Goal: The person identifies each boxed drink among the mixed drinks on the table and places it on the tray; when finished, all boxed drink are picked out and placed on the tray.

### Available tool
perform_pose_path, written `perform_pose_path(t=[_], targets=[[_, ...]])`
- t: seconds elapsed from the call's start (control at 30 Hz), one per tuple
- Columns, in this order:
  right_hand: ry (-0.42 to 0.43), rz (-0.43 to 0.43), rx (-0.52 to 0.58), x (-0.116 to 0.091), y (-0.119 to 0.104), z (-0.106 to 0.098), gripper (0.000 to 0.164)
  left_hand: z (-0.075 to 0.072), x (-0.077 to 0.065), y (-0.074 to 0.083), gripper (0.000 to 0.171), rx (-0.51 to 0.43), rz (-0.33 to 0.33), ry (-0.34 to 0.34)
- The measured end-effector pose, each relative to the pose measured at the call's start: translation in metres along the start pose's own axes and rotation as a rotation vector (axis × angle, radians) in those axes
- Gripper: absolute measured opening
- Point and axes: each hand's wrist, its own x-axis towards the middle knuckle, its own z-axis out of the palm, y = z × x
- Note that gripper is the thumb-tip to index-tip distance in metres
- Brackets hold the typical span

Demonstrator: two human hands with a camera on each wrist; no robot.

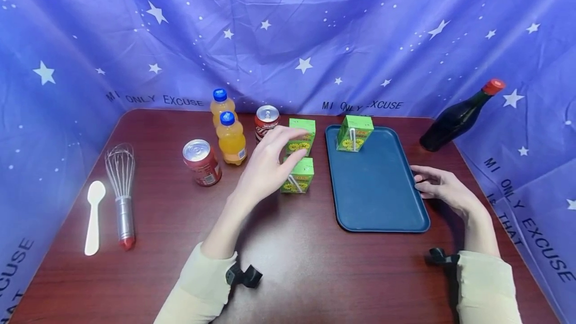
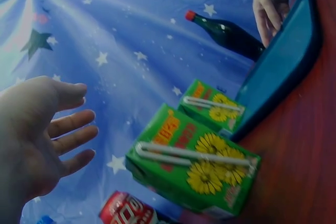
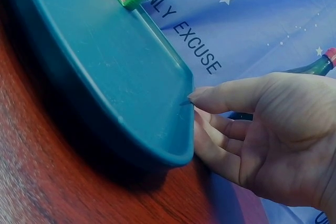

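Observation:
My left hand (image 1: 265, 166) hovers over two green juice cartons, fingers spread from the thumb and nothing between them. The nearer carton (image 1: 299, 184) has a white straw on its front; the other carton (image 1: 302, 125) stands behind it, partly hidden by the hand. In the left wrist view the fingers are apart from the carton (image 2: 202, 169). At the right edge of a blue tray (image 1: 375, 194), my right hand (image 1: 443, 189) pinches the rim, thumb on top (image 3: 220, 95). A third carton (image 1: 355, 134) stands upright at the tray's far left corner.
Left of the cartons are two orange drink bottles (image 1: 231, 141), a red can (image 1: 202, 164) and another can (image 1: 267, 115). A whisk (image 1: 123, 199) and white spoon (image 1: 93, 216) lie far left. A dark bottle (image 1: 456, 119) stands behind the right hand. Starry curtains (image 1: 279, 39) surround the table.

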Motion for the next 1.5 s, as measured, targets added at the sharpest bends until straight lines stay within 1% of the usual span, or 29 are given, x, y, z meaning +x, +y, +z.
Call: perform_pose_path(t=[0.17, 0.3, 0.43, 0.57, 0.67, 0.87, 0.97, 1.13, 1.23, 1.37, 1.5], targets=[[0.003, -0.001, 0.0, 0.0, 0.0, -0.001, 0.056, 0.001, -0.006, -0.011, 0.042, 0.028, -0.024, -0.045], [0.007, 0.0, -0.007, 0.0, -0.001, 0.0, 0.056, 0.0, -0.008, -0.015, 0.044, 0.025, -0.046, -0.084], [0.005, 0.004, -0.017, -0.001, -0.001, 0.001, 0.057, 0.001, -0.011, -0.019, 0.046, 0.028, -0.07, -0.138], [0.01, 0.008, -0.023, -0.001, -0.001, 0.001, 0.057, 0.002, -0.014, -0.024, 0.049, 0.038, -0.079, -0.183], [0.012, 0.008, -0.028, -0.001, 0.0, 0.001, 0.057, 0.002, -0.015, -0.029, 0.051, 0.027, -0.092, -0.202], [0.003, 0.006, -0.018, -0.001, -0.001, 0.002, 0.057, 0.001, -0.018, -0.037, 0.054, -0.067, -0.14, -0.237], [0.005, 0.002, -0.011, -0.001, -0.001, 0.002, 0.056, 0.001, -0.018, -0.039, 0.054, -0.096, -0.146, -0.259], [0.007, -0.002, -0.005, -0.001, -0.001, 0.001, 0.056, 0.002, -0.017, -0.041, 0.054, -0.103, -0.134, -0.283], [0.006, 0.004, -0.005, -0.002, -0.001, 0.002, 0.057, 0.002, -0.017, -0.042, 0.053, -0.113, -0.139, -0.296], [0.011, 0.01, -0.005, -0.002, -0.001, 0.002, 0.057, 0.004, -0.017, -0.044, 0.053, -0.118, -0.153, -0.311], [0.014, 0.013, -0.002, -0.001, -0.002, 0.001, 0.057, 0.004, -0.017, -0.045, 0.052, -0.105, -0.178, -0.326]])
